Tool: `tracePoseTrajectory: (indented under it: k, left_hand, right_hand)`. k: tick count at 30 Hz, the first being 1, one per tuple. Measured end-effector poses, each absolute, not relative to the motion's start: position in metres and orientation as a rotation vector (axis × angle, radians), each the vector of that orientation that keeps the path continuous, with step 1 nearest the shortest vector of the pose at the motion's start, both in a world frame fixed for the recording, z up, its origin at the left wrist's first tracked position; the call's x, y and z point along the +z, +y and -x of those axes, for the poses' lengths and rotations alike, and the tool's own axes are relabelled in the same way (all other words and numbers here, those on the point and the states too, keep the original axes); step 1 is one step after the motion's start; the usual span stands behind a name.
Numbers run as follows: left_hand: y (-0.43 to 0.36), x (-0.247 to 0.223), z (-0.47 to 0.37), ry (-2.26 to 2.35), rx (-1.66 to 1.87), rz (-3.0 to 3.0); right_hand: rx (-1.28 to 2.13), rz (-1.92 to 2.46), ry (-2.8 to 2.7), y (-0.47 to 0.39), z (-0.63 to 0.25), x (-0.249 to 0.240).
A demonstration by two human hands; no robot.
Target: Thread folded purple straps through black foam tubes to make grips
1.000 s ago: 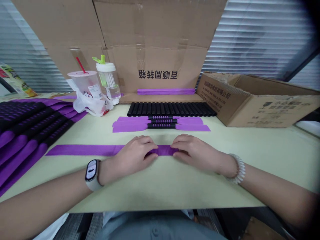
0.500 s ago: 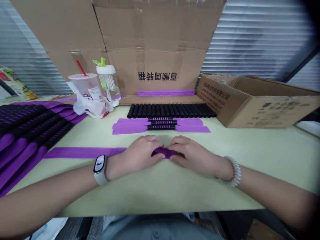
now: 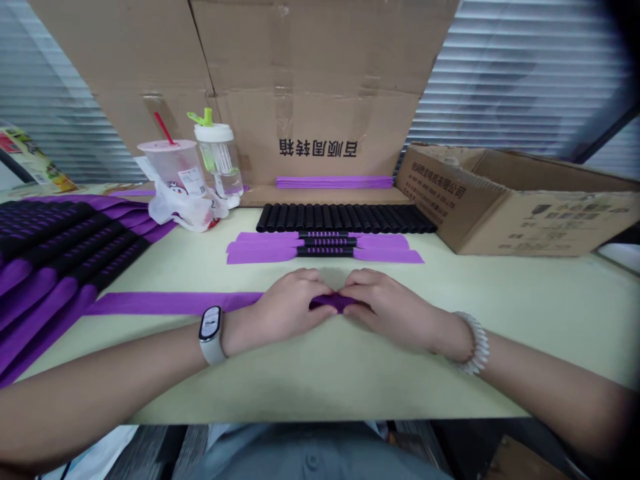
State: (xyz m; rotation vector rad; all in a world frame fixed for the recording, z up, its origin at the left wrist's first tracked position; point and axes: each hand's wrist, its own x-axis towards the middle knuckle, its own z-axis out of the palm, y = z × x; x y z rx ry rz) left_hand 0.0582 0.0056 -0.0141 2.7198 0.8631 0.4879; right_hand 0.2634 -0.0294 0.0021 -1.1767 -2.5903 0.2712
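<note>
My left hand and my right hand meet at the table's middle, both with fingers closed on a purple strip. The strip runs left from under my left wrist along the table; between my fingertips a short bunched part shows, and the rest there is hidden. Just beyond my hands lie several purple strips with black sleeves round their middles. Behind them is a row of black tubes. At the left, many sleeved purple strips overlap in a pile.
An open cardboard box stands at the right. A drink cup in a plastic bag and a clear bottle stand at the back left. Against the upright cardboard lies a stack of flat purple strips.
My left hand has shifted slightly right, nearer my right hand, and less purple strip shows between them. The view has moved a little.
</note>
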Motion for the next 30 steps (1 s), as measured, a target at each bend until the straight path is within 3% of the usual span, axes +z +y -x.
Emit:
tracePoseTrajectory:
  k: [30]
  left_hand:
    - [0.001,-0.017,-0.067,0.966,0.539,-2.683]
  right_hand:
    - [0.095,1.130,-2.641,-0.024,-0.259,-0.009]
